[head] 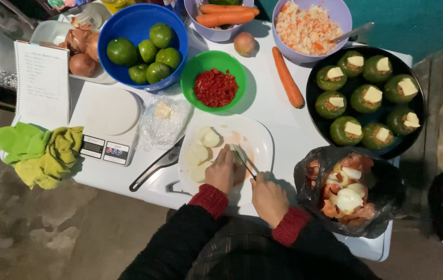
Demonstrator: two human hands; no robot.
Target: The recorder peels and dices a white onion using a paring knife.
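Hands over white plate (255, 137) on tabletop (278, 106): left hand (221, 170) curled down, pinning a pale piece at the plate's near edge; right hand (267, 198) clenched round knife (244, 160), blade angled up toward left fingers. Pale slices (203, 148) on plate's left half. Green bowl (213, 83) of red bits behind plate, black bag (348, 189) of scraps at right, scale (108, 126) at left

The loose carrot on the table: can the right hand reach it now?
Probably yes, but not at once. The right hand holds a knife over the white plate; the carrot lies beyond, with bare table between.
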